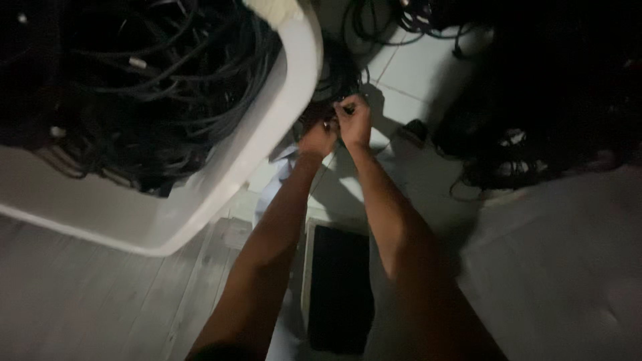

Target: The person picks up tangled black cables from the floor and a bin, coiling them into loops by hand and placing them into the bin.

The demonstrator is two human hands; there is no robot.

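Both arms reach forward over a dim tiled floor. My left hand (318,138) and my right hand (355,120) are close together, each closed on the same black cable (344,80), whose loops lie just beyond the fingers. A small connector end shows at my right fingertips. The hands sit just right of the rim of a big white tub (267,127) that is full of tangled black cables (154,73).
A flat dark rectangular panel with a pale frame (340,284) lies on the floor under my forearms. More black cable piles (528,154) lie at the right and at the top (414,20). A grey cloth-like surface (568,267) fills the lower right.
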